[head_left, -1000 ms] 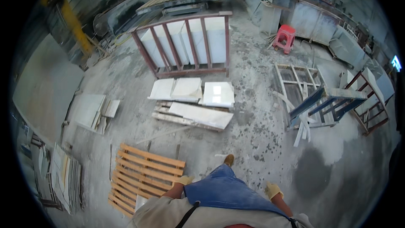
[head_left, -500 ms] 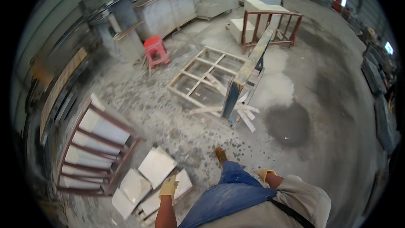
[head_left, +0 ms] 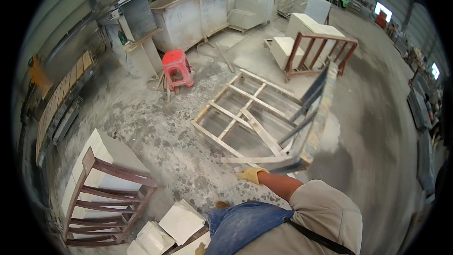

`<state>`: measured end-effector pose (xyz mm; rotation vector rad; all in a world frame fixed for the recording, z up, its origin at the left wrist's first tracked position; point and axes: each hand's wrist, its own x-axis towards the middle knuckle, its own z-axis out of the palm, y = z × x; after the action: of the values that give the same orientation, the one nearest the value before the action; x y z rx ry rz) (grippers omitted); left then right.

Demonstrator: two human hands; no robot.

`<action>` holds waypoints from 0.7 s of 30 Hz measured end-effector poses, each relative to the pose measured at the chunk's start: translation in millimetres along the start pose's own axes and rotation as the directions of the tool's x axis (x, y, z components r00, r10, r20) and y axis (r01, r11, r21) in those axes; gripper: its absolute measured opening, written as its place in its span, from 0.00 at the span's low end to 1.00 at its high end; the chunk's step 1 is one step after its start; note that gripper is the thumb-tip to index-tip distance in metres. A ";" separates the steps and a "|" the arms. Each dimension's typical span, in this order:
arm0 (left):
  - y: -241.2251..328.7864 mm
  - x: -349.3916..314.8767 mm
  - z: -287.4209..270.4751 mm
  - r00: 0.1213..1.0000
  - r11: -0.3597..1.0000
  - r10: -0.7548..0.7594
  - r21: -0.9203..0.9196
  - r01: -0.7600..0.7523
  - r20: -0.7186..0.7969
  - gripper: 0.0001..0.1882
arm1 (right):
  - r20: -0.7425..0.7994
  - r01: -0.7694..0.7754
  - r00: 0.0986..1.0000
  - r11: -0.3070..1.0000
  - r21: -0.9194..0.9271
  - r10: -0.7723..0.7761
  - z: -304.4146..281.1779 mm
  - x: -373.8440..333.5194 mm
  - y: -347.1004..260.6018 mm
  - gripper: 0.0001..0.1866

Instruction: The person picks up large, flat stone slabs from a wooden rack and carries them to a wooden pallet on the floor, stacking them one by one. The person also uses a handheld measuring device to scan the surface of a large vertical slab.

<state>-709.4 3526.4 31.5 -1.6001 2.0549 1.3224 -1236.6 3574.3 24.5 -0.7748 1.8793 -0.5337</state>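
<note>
My right hand (head_left: pixel 251 175), in a pale yellow glove, reaches forward in front of my blue apron (head_left: pixel 245 224). Its fingers point left, stretched out, with nothing seen in them. Just beyond it, in the picture, are the near end of a long blue-and-yellow beam (head_left: pixel 315 134) and a loose wooden strip (head_left: pixel 257 160); I cannot tell whether the hand touches either. Only a bit of my left hand (head_left: pixel 200 249), also gloved, shows at the lower edge. It overlaps pale stone slabs (head_left: pixel 183 221) lying on the floor, and its fingers are mostly hidden.
A brown metal rack (head_left: pixel 101 203) stands against pale blocks (head_left: pixel 106 153) at near left. A wooden grid frame (head_left: pixel 231 109) lies ahead. Beyond are a red plastic stool (head_left: pixel 177 68), a large bin (head_left: pixel 191 16) and another rack (head_left: pixel 323 54). Dark slabs (head_left: pixel 423 137) lean along the right.
My right hand has swung forward and left from beside my body. My left hand has dropped back to the lower edge. The wooden frame and beam appear nearer, and the view has shifted.
</note>
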 end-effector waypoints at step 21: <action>236.0 534.1 -486.8 0.996 0.906 -0.011 -0.421 -0.029 -0.093 0.34 | -0.016 -0.288 0.953 0.884 -0.368 0.304 -47.7 322.0 -137.9 0.31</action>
<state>-953.4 2808.4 85.6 -1.8526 1.9158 1.8280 -1338.9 3248.7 -67.9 -0.7083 2.0373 0.0325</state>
